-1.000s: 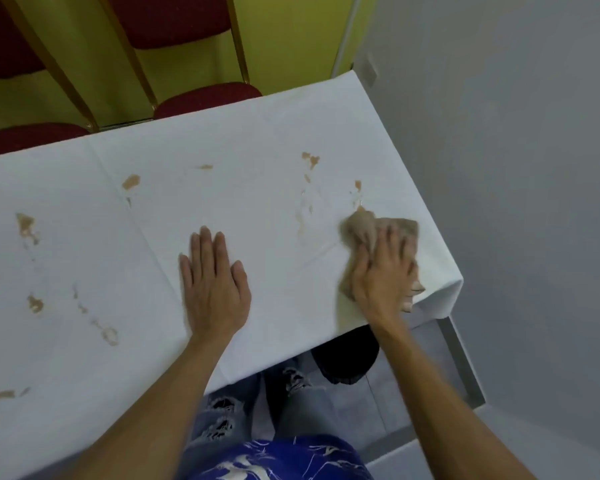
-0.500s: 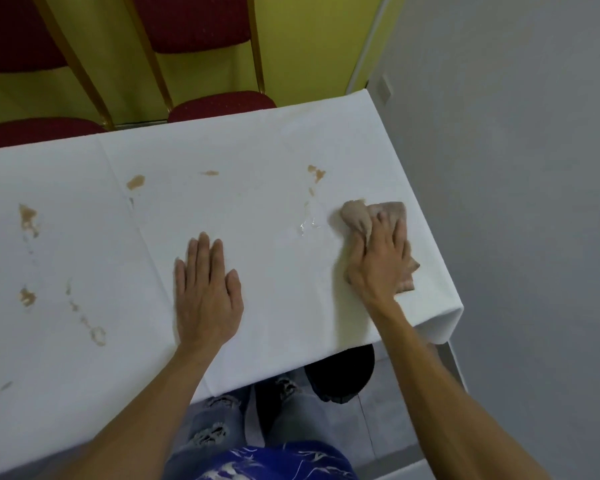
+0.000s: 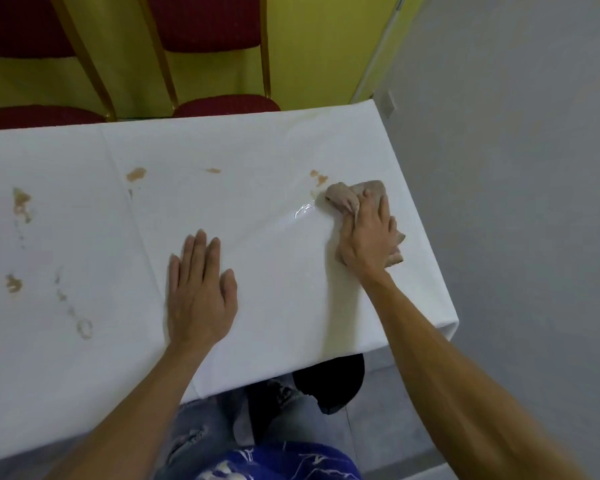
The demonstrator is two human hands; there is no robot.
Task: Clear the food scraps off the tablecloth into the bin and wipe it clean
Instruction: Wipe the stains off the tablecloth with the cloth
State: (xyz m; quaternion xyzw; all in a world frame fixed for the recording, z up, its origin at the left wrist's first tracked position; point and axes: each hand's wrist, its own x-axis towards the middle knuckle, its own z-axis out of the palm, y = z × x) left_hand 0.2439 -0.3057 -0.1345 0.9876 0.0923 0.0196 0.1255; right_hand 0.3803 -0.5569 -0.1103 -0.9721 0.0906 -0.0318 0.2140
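Note:
A white tablecloth (image 3: 257,161) covers the table and carries several brown food stains. My right hand (image 3: 369,233) presses a crumpled beige cloth (image 3: 342,197) flat against the tablecloth near its right end, just below a brown stain (image 3: 319,177). A wet streak (image 3: 303,211) glistens left of the cloth. My left hand (image 3: 200,289) lies flat, fingers together, palm down on the tablecloth in the middle. More stains sit at the far left (image 3: 21,202), at the upper middle (image 3: 136,174) and lower left (image 3: 84,329).
Two red-cushioned chairs with gold frames (image 3: 222,105) stand behind the table against a yellow wall. A grey wall (image 3: 516,168) runs close along the table's right end. A black shoe (image 3: 329,382) and jeans show under the near edge.
My right hand has pushed the beige cloth away from me along the right end, wiping off the stains there and leaving a wet streak. My left hand stays flat.

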